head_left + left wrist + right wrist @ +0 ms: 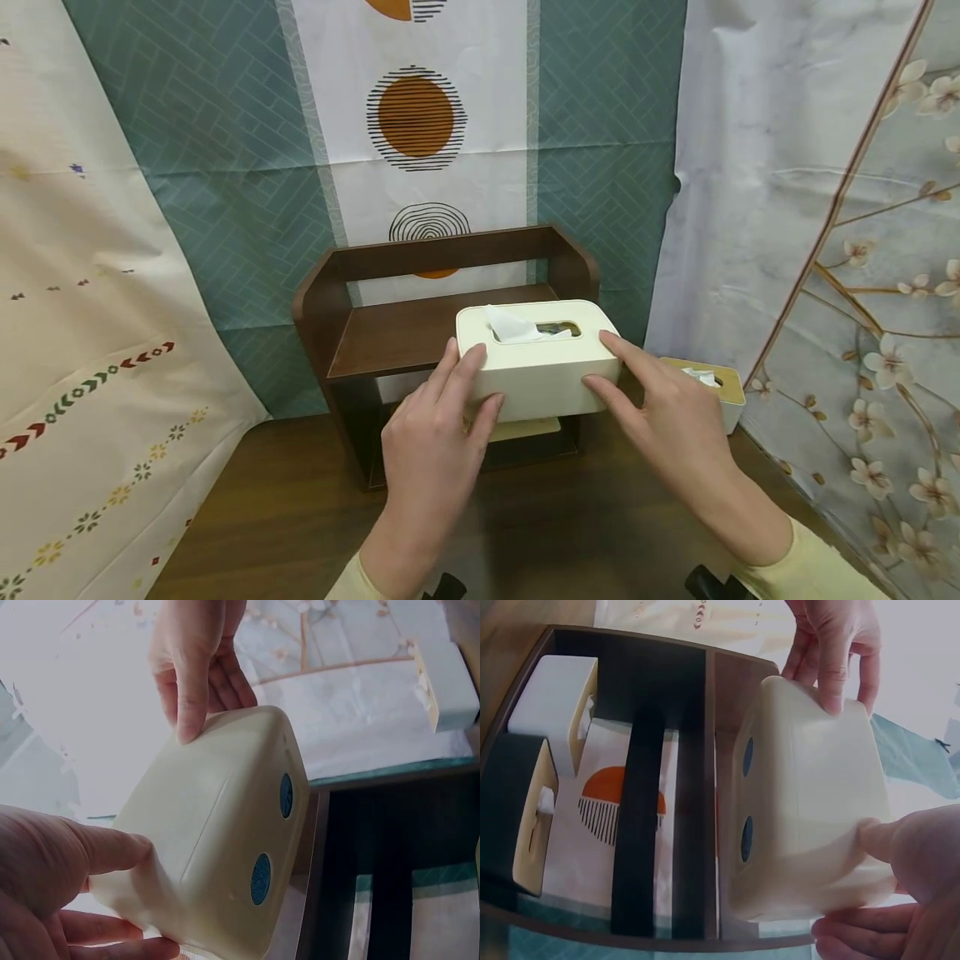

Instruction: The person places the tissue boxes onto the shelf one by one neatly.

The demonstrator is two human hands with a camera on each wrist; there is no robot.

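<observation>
A cream tissue box [551,379] is held up in front of the shelf, with a white tissue [513,327] showing in its top slot. My left hand [435,442] grips its left end, thumb on the near side and fingers along the top edge. At the opposite end my right hand [671,421] grips it, thumb on the near side and a finger at the top corner. Two round blue-looking holes mark its underside [274,840] in the left wrist view. The box hangs clear of the tabletop.
Behind the box stands a dark brown two-tier shelf [442,325]. Inside its lower tier are a white tissue box [551,697] and a black tissue box [510,802], both with wood-coloured tops. Another white tissue box [731,412] stands right of the shelf on the brown table [262,517].
</observation>
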